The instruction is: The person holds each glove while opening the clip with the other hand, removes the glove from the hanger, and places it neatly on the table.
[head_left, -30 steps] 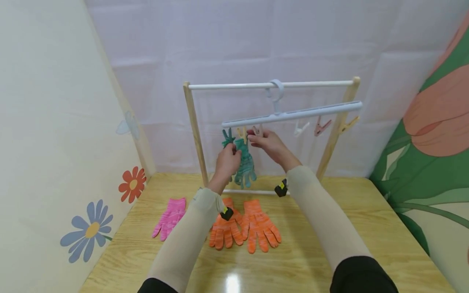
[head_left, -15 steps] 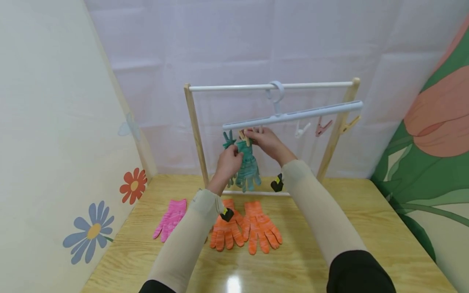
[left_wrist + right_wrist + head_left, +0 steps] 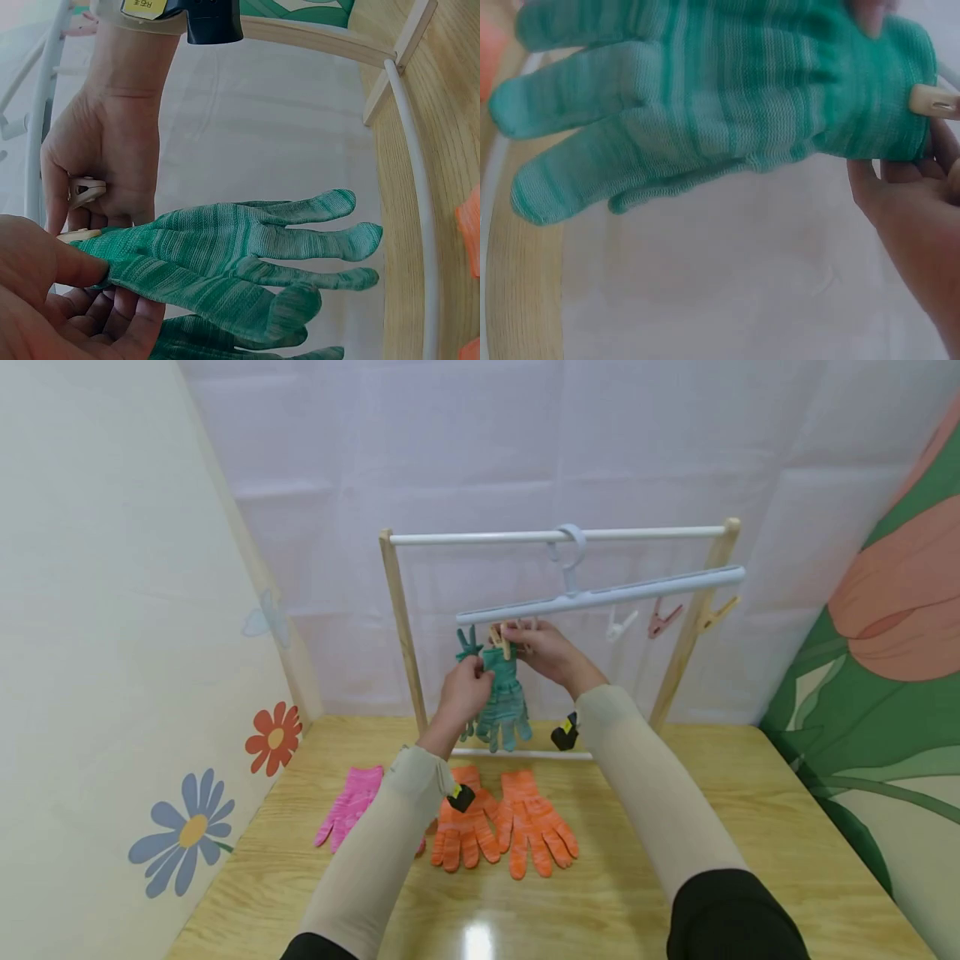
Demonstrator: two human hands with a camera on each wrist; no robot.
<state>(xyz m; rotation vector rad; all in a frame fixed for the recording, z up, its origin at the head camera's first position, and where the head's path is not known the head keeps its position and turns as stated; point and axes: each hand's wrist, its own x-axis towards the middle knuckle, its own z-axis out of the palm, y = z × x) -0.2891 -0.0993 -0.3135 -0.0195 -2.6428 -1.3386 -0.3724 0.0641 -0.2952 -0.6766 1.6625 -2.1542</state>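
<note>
A green striped knit glove (image 3: 504, 710) hangs fingers-down under the pale blue hanger (image 3: 600, 598). Its cuff is at a yellow clothespin (image 3: 934, 101), which my right hand (image 3: 551, 652) pinches, with some fingers curled behind the cuff. Thumb and fingers of my left hand (image 3: 463, 693) pinch the same glove near its cuff, seen close up in the left wrist view. Behind the left hand hangs a second green glove (image 3: 232, 337), partly hidden, below a teal clothespin (image 3: 468, 642). A pale pink clothespin (image 3: 88, 191) sits against my right palm.
The hanger hooks on a white rail (image 3: 465, 538) of a wooden-legged rack and tilts down to the left. White (image 3: 619, 625), dusty pink (image 3: 663, 620) and yellow clothespins hang at its right. Two orange gloves (image 3: 536, 822) and pink gloves (image 3: 352, 802) lie on the wooden table (image 3: 637, 868).
My right hand has moved slightly left from beside the pale pink clothespin onto the yellow one. The glove has shifted a little, and the left hand stays at its cuff.
</note>
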